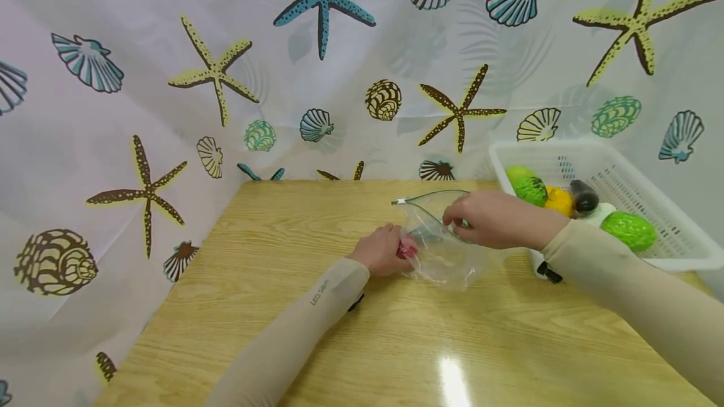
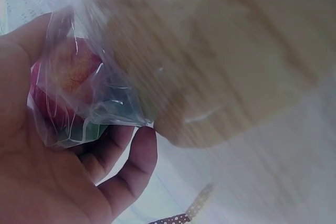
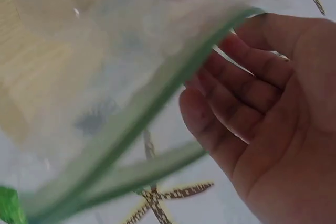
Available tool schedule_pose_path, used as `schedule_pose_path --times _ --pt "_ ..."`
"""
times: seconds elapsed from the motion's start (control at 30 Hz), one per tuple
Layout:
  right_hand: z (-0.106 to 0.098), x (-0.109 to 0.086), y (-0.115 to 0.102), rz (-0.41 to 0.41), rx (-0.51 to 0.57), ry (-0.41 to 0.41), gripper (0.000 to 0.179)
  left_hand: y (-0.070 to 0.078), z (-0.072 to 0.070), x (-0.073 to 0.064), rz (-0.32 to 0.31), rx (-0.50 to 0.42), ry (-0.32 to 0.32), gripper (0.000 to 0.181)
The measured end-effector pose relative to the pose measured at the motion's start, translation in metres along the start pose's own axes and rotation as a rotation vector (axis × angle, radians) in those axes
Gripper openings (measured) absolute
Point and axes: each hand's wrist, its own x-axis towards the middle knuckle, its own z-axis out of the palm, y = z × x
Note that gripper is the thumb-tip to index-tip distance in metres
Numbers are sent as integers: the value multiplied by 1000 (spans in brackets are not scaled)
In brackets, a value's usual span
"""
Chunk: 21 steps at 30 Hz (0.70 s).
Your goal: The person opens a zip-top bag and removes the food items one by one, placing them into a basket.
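Observation:
A clear zip bag (image 1: pixel 452 262) with a green-edged mouth lies between the hands, its mouth spread apart. My left hand (image 1: pixel 380 250) holds a red and yellow round fruit (image 2: pixel 68 77) with the bag's plastic wrapped over it; the fingers curl round from below in the left wrist view. My right hand (image 1: pixel 481 218) is at the bag's mouth, fingers bent, thumb side holding the green zip strip (image 3: pixel 152 108). A white slider (image 1: pixel 401 201) sits at the far left end of that strip.
At the right a white plastic basket (image 1: pixel 667 206) holds several vegetables and fruits, among them a green one (image 1: pixel 629 231), a yellow one (image 1: pixel 559 201) and a dark purple one (image 1: pixel 584 196). The wooden table (image 1: pixel 271 237) meets a patterned curtain (image 1: pixel 339 93) behind.

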Motion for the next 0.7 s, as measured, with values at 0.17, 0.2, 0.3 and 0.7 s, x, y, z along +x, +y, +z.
schedule_pose_path --times 0.17,0.2,0.3,0.7 --pt "22 18 -2 -46 21 -115 21 -1 0 0 5 -37 -11 61" --pt "25 21 -2 -50 11 -126 23 -1 0 0 7 -36 -10 60" --pt "32 30 -4 -46 -51 -155 25 -1 -1 1 11 -25 -5 61" --pt "48 41 -9 -102 -146 -235 30 -2 -3 4 82 22 0 39"
